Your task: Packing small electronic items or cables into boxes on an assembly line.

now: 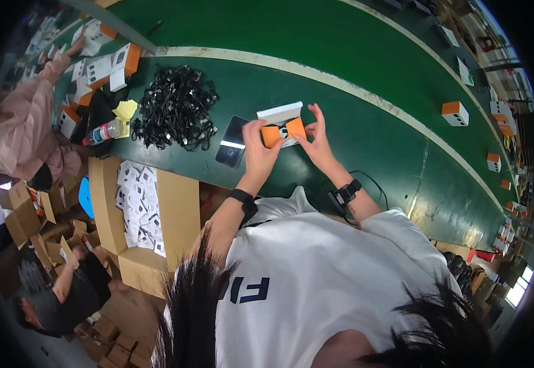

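A small orange and white box (274, 135) stands on the green table in front of me with its top open. Its white lid (280, 112) is folded back on the far side, and orange side flaps spread left and right. Something dark and pale shows in the gap between the flaps, too small to name. My left hand (259, 149) grips the box's left side, the thumb by the flap. With my right hand (320, 145) I hold the right side, thumb on the orange flap and the other fingers raised behind. A dark phone (231, 142) lies left of my left hand.
Beyond the phone lies a heap of black cables (174, 107). A bottle (104, 131), yellow paper (125, 111) and packed boxes (125, 64) are further left, beside a co-worker in pink (19, 126). An open carton (178, 205) of leaflets (138, 205) stands below the table edge.
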`<action>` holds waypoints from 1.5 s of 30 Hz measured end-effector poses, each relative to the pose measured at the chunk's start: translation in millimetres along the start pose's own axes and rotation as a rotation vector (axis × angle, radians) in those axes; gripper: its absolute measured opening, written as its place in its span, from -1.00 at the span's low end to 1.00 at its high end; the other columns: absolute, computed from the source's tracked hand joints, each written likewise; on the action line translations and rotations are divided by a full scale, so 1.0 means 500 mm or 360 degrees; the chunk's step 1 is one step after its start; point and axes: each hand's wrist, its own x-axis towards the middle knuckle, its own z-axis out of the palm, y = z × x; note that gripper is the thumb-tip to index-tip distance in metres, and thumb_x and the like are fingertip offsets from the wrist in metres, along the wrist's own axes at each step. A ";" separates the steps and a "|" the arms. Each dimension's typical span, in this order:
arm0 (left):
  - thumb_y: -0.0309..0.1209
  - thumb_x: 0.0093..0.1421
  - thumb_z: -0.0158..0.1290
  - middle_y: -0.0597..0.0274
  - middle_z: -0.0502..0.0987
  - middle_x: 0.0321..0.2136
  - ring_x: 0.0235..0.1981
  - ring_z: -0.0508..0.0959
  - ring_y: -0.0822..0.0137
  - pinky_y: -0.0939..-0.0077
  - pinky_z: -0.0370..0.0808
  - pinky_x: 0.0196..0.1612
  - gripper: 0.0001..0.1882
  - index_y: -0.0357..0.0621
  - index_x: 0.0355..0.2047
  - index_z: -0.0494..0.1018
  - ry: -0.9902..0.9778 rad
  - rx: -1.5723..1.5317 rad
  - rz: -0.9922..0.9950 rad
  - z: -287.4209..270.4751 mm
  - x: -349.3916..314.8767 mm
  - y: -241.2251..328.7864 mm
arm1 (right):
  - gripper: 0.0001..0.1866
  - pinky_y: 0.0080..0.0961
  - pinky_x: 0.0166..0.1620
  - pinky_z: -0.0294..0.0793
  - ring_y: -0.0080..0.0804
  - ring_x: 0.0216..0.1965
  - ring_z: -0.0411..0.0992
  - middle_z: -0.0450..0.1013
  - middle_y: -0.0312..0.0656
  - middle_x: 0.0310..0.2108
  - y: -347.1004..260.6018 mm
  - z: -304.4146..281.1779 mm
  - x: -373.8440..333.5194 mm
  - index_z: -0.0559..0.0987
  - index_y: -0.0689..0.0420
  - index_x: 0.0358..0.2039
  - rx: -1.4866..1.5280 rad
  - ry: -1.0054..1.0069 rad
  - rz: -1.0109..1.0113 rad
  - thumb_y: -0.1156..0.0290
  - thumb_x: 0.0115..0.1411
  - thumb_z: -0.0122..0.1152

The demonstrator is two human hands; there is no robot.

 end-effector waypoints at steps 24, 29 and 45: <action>-0.30 0.05 0.06 0.12 0.17 0.12 0.12 0.15 0.00 0.09 0.06 0.16 -0.49 0.01 0.05 0.27 -0.0693 0.0567 0.0410 -0.040 -0.017 -0.027 | -0.65 -0.37 0.08 0.25 -0.16 0.08 0.21 0.17 -0.14 0.13 -0.019 -0.079 0.022 0.55 -0.04 -0.20 -0.0507 -0.0870 -0.0327 0.50 -0.08 0.24; -0.27 0.08 0.02 0.22 0.15 0.15 0.17 0.11 0.10 -0.03 -0.11 0.20 -0.48 0.09 0.09 0.23 -0.0724 0.0929 0.0677 -0.046 -0.038 -0.032 | -0.71 -0.37 0.06 0.26 -0.15 0.06 0.22 0.16 -0.15 0.14 -0.014 -0.071 0.015 0.56 -0.06 -0.22 -0.0724 -0.0779 -0.0618 0.46 -0.02 0.20; -0.49 -0.01 0.05 0.02 0.14 0.13 0.17 0.12 0.06 0.19 0.05 0.18 -0.43 -0.17 0.06 0.18 -0.0435 0.0218 0.0030 -0.119 -0.047 0.021 | -0.39 -0.26 -0.11 0.40 0.01 -0.21 0.36 0.20 -0.01 -0.19 -0.104 -0.068 0.188 0.34 0.28 -0.19 -0.1042 -0.1021 -0.0199 0.42 -0.32 0.37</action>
